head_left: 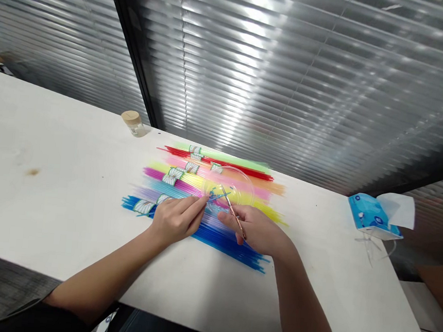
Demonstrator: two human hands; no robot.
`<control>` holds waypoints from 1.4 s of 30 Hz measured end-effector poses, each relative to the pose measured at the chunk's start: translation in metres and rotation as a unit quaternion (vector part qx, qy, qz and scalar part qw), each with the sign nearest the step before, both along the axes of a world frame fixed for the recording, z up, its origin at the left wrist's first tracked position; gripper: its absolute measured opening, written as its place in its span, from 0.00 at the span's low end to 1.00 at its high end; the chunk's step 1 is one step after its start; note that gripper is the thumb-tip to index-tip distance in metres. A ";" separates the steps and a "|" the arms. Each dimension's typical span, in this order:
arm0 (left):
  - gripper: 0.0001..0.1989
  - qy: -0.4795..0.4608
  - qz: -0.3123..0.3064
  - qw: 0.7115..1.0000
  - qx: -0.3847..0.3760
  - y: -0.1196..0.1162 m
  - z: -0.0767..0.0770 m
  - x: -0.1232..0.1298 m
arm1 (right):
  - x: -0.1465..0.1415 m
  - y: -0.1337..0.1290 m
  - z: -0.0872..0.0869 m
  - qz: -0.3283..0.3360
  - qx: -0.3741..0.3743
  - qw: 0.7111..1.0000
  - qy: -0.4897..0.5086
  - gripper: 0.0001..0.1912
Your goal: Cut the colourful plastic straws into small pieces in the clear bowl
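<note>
My left hand [178, 217] is closed in a pinch on a thin blue plastic straw [217, 197] that points right over a clear round bowl [251, 185]. Small blue cut pieces [214, 193] lie inside this bowl. In my right hand [255, 226] is a pair of rose-gold scissors [234, 214], its blades pointing up and left, crossing the straw near its end. Whether the blades are touching the straw I cannot tell. Beneath both hands lie bundles of coloured straws, among them dark blue [233, 247], yellow [269, 211] and red [244, 168], with paper bands [173, 176] round their left parts.
A jar with a wooden lid [131, 118] stands at the back left of the white table [69, 173]. Toward the right edge sits a blue tissue pack [374, 215] with a tissue sticking out. Window blinds [234, 58] rise behind the table.
</note>
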State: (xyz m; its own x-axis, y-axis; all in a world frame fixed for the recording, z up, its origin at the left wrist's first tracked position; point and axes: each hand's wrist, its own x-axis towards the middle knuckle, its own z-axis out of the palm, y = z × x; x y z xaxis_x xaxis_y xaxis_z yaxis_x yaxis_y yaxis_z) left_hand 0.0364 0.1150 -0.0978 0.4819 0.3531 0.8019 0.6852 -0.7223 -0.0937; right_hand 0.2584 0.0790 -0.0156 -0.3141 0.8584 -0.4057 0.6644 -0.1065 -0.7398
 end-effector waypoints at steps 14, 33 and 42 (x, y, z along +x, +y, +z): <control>0.12 0.012 0.011 1.000 0.002 0.000 0.000 0.000 | 0.001 0.000 -0.001 0.002 -0.007 1.000 0.010 0.27; 0.16 0.012 0.011 1.000 -0.019 0.003 -0.005 -0.001 | 0.001 0.001 -0.001 0.007 0.013 1.000 -0.001 0.30; 0.15 -0.018 0.013 0.999 -0.046 0.001 -0.006 0.000 | -0.001 0.001 0.004 0.015 -0.015 0.999 -0.025 0.31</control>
State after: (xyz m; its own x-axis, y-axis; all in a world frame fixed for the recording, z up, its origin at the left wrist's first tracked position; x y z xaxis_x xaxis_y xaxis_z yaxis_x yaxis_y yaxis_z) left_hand 0.0359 0.1163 -0.1033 0.4430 0.4382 0.7821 0.7062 -0.7080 -0.0034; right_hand 0.2571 0.0804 -0.0116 -0.3180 0.8366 -0.4461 0.7032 -0.1075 -0.7028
